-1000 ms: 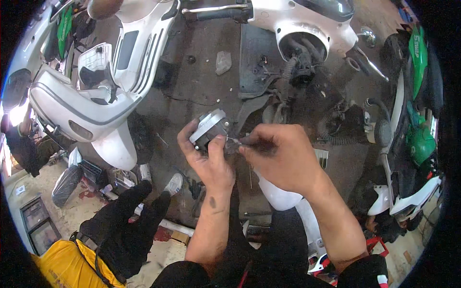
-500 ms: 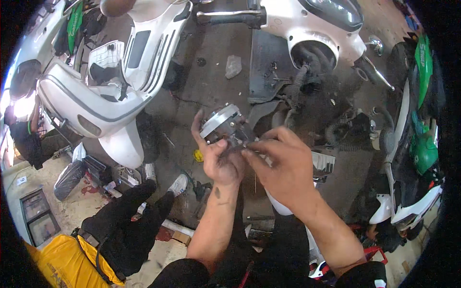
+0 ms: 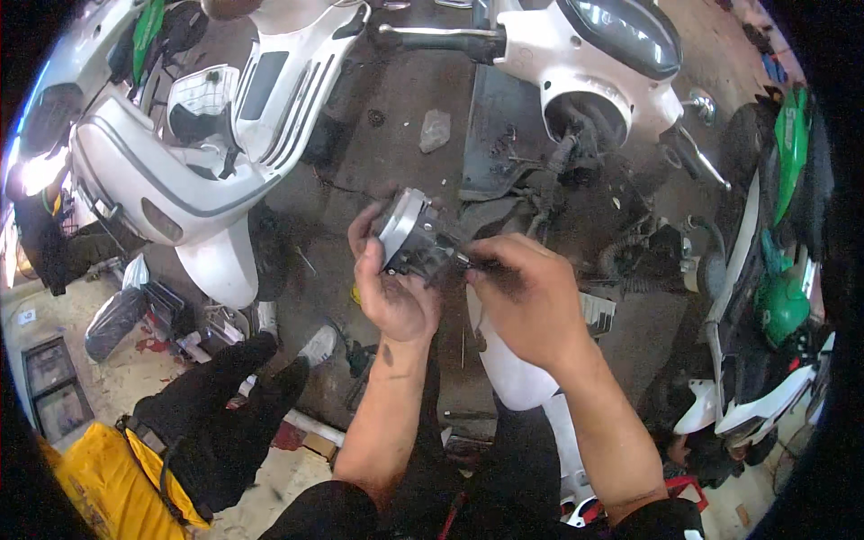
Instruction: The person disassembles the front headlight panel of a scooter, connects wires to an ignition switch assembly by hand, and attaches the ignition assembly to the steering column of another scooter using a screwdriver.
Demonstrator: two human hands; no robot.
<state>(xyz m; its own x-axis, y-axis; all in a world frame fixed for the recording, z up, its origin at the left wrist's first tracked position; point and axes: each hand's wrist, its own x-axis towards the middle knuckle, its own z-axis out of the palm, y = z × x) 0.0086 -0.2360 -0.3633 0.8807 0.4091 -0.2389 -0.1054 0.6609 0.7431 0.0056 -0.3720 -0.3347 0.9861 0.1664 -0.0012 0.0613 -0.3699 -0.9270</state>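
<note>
My left hand [image 3: 399, 306] cups a round unit with a silver rim and a grey-black body [image 3: 430, 241], held up in front of me and tilted. The thumb presses on the rim, and the fingers go round its far side. At the body's right edge, my right hand [image 3: 533, 295] is closed in a pinch. A small dark piece with a shiny tip [image 3: 463, 259] shows at those fingertips. I cannot tell what it is or whether it is fixed to the unit.
A white scooter front [image 3: 594, 54] stands ahead with exposed hoses [image 3: 562, 166]. To the left is another white scooter body [image 3: 171, 202]. A person in yellow and black [image 3: 211, 423] is at the lower left. Green and white panels [image 3: 787, 297] line the right.
The round unit has turned more upright and shifted slightly left with my left hand. My right fingertips still pinch at its right side. The person at the lower left has shifted slightly in view.
</note>
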